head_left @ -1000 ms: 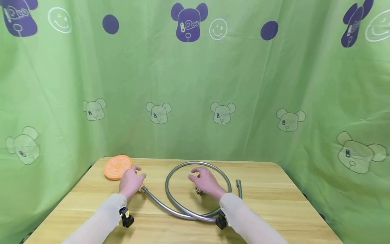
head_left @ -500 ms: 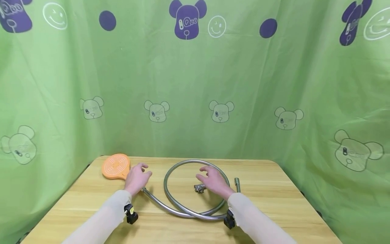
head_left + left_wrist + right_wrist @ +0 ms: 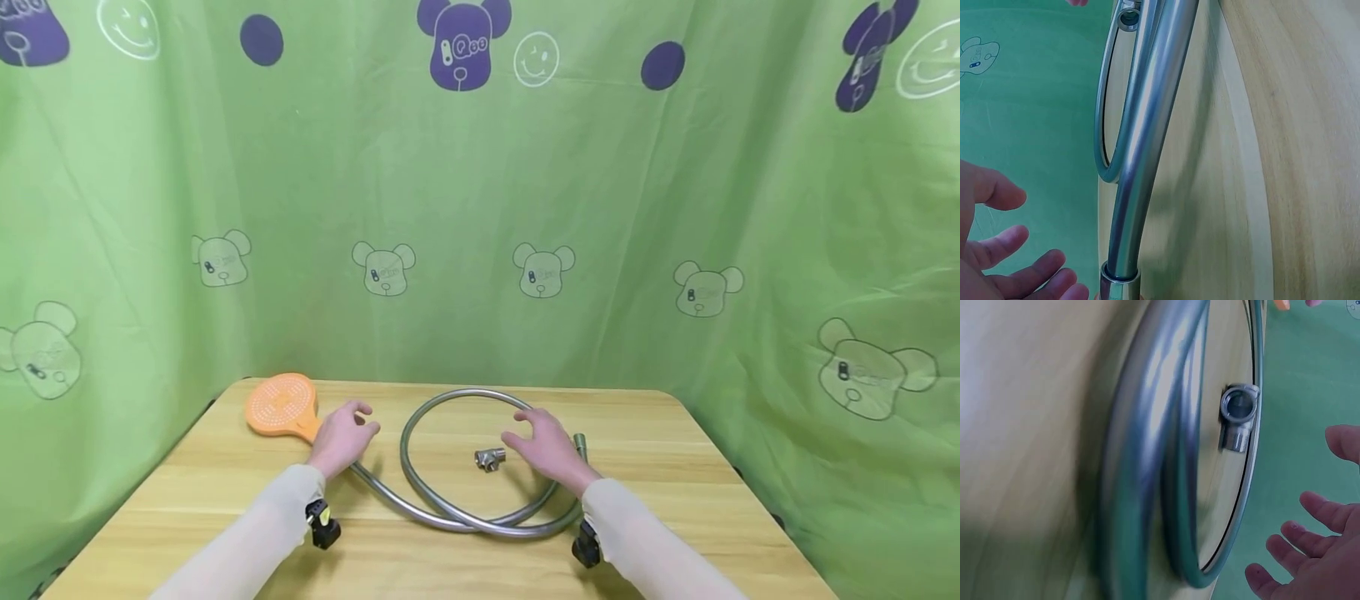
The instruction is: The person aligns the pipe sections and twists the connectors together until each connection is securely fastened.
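An orange shower head [image 3: 282, 405] lies face up at the table's back left. Its handle runs under my left hand [image 3: 342, 437], which hovers with relaxed, spread fingers and holds nothing. From there a silver shower hose [image 3: 408, 510] loops across the middle, its metal end nut [image 3: 1120, 289] showing in the left wrist view. Inside the loop lies a small metal tee fitting [image 3: 490, 458], with one round opening facing the camera in the right wrist view. Over the loop's right side is my right hand [image 3: 551, 450], fingers apart and nothing in them. It covers part of the hose.
The hose's free end [image 3: 581, 446] points toward the back, just right of my right hand. All this lies on a light wooden table [image 3: 675, 500]. A green patterned curtain [image 3: 465, 333] hangs behind the table and along both sides.
My right hand has moved right, off the tee fitting, which now shows fully. My left hand has shifted slightly right, uncovering more of the shower head's handle. The head view has shifted a little.
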Demonstrator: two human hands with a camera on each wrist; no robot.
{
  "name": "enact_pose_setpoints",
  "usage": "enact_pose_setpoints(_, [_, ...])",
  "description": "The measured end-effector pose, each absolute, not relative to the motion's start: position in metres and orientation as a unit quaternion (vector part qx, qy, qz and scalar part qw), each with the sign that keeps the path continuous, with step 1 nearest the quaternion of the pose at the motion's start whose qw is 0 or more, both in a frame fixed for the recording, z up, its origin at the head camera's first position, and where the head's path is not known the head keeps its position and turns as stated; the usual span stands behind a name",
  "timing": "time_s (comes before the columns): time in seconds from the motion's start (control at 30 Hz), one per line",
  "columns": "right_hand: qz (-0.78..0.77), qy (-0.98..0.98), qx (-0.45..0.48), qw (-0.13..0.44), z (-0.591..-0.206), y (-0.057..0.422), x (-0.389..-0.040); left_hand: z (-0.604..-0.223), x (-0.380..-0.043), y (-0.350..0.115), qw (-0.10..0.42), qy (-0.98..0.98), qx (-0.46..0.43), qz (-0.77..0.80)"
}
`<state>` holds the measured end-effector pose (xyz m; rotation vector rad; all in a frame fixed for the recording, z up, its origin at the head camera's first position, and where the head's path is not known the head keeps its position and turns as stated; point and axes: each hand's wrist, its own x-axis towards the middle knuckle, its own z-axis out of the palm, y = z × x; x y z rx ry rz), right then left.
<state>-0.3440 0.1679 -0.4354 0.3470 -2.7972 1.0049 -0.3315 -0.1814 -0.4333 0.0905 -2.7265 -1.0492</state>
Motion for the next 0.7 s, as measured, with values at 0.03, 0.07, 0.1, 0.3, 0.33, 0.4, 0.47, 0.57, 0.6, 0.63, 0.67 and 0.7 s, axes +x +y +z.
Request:
enact_pose_setpoints(0.03, [0.334, -0.932, 0.114, 0.077, -0.436, 0.17, -0.343, -0.434, -0.331, -0.182, 0.109, -0.927, 0.03, -0.357])
enact_pose_setpoints(0.07, [0.333, -0.933, 0.113, 0.078, -0.436, 0.173, -0.342, -0.434, -0.331, -0.182, 0.109, -0.927, 0.03, -0.358])
enact_pose_setpoints(0.1, [0.331, -0.934, 0.111, 0.079, -0.437, 0.176, -0.341, -0.434, -0.331, -0.182, 0.109, -0.927, 0.029, -0.358])
enact_pose_setpoints(0.3, [0.322, -0.937, 0.107, 0.084, -0.437, 0.192, -0.335, -0.434, -0.33, -0.181, 0.106, -0.927, 0.029, -0.36])
enact_pose_setpoints(0.33, [0.321, -0.937, 0.105, 0.085, -0.437, 0.195, -0.334, -0.434, -0.33, -0.182, 0.106, -0.927, 0.028, -0.36])
enact_pose_setpoints(0.4, [0.32, -0.939, 0.098, 0.085, -0.438, 0.201, -0.332, -0.435, -0.33, -0.182, 0.106, -0.927, 0.026, -0.359])
enact_pose_setpoints(0.47, [0.317, -0.94, 0.091, 0.085, -0.44, 0.206, -0.331, -0.435, -0.33, -0.182, 0.105, -0.927, 0.026, -0.358])
enact_pose_setpoints(0.57, [0.312, -0.943, 0.082, 0.085, -0.442, 0.214, -0.33, -0.435, -0.33, -0.182, 0.104, -0.927, 0.026, -0.359])
enact_pose_setpoints(0.6, [0.31, -0.944, 0.08, 0.085, -0.443, 0.217, -0.33, -0.435, -0.33, -0.182, 0.104, -0.927, 0.026, -0.358])
enact_pose_setpoints(0.63, [0.308, -0.944, 0.078, 0.086, -0.444, 0.219, -0.33, -0.435, -0.33, -0.182, 0.105, -0.928, 0.027, -0.358])
enact_pose_setpoints(0.67, [0.306, -0.945, 0.077, 0.087, -0.445, 0.222, -0.33, -0.436, -0.33, -0.181, 0.104, -0.928, 0.026, -0.357])
enact_pose_setpoints(0.7, [0.306, -0.945, 0.075, 0.087, -0.446, 0.224, -0.33, -0.436, -0.33, -0.181, 0.104, -0.928, 0.026, -0.357])
